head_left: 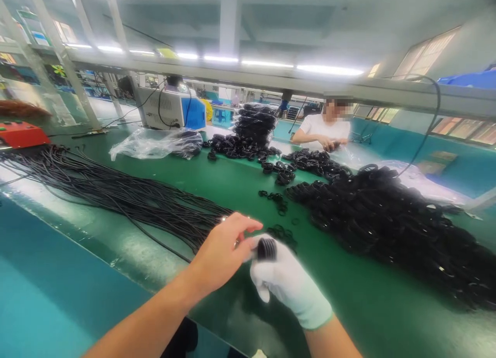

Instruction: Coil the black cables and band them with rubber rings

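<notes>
My right hand (287, 278), in a white glove, is partly curled. A stack of black rings (267, 249) sits around one of its fingers. My bare left hand (220, 247) is just left of it, its thumb close to the gloved fingertip and the rings. The left index finger reaches out apart from the thumb, and I see nothing between them. Just behind the gloved hand lies a small cluster of loose black rings (282, 235). A long bundle of black cables (155, 198) runs from the left toward my left hand.
A large heap of black ring-shaped parts (372, 213) covers the right of the green tabletop (163, 167). Farther back are a clear plastic bag (143, 145), a grey-and-blue machine (170, 110) and stacked black parts (256, 123). Across the table, a person (327, 125) handles something dark.
</notes>
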`<state>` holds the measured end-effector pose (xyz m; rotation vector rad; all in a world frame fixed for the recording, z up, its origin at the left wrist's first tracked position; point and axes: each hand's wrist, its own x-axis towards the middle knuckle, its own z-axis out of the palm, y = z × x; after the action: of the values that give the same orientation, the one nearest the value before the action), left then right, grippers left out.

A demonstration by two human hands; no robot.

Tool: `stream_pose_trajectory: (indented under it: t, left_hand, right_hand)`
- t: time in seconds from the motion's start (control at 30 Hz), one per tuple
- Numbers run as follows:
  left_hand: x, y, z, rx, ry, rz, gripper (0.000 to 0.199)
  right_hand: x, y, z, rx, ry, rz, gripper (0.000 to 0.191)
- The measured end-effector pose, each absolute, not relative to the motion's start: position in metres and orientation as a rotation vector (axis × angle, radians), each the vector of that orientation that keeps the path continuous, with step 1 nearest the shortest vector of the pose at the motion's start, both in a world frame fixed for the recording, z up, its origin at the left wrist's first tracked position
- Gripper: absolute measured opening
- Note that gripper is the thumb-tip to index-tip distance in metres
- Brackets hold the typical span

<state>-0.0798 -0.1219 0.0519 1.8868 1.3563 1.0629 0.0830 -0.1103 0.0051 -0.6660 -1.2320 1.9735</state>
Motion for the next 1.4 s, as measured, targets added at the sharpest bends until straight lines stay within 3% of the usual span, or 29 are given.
stream_pose_trajectory:
  t: [0.1, 0.27, 0.43, 0.63, 0.87, 1.0, 1.2, 1.4]
  left_hand:
    - [-0.073, -0.121, 0.048, 2.146, 1.313, 0.929, 0.035]
    - [-0.068, -0.115, 0.033, 2.283, 1.415, 0.945, 0.036]
    - [-0.071, -0.114, 0.027, 2.193, 1.424, 1.047, 0.038]
    - [-0.074, -0.111, 0.026, 2.013, 1.426, 1.159, 0.034]
    - [-0.103, -0.110, 0.041, 1.801, 1.150, 0.847, 0.045]
    - [-0.094, -0.120, 0.040, 1.926, 1.561, 0.743, 0.034]
    - [-0.077, -0.123, 0.024, 2.126, 1.634, 0.926, 0.041]
    - [-0.073, -0.127, 0.021, 2.180, 1.740, 0.889, 0.045]
  right_hand:
    - [0.080, -0.111, -0.001, -0.650, -1.224, 2.078, 0.020]
    - [0.082, -0.107, -0.017, -0.419, -0.980, 2.315, 0.042]
    - [0.082, -0.106, -0.021, -0.290, -0.927, 2.390, 0.024]
    - [0.080, -0.108, -0.019, -0.283, -0.844, 2.452, 0.040]
    - [0.069, -0.111, -0.012, -0.649, -0.966, 1.946, 0.027]
    - [0.061, -0.116, -0.001, -0.933, -1.302, 1.613, 0.033]
    - [0.075, -0.113, 0.003, -0.477, -1.183, 2.189, 0.043]
    - [0.077, -0.112, 0.001, -0.527, -1.248, 2.156, 0.059]
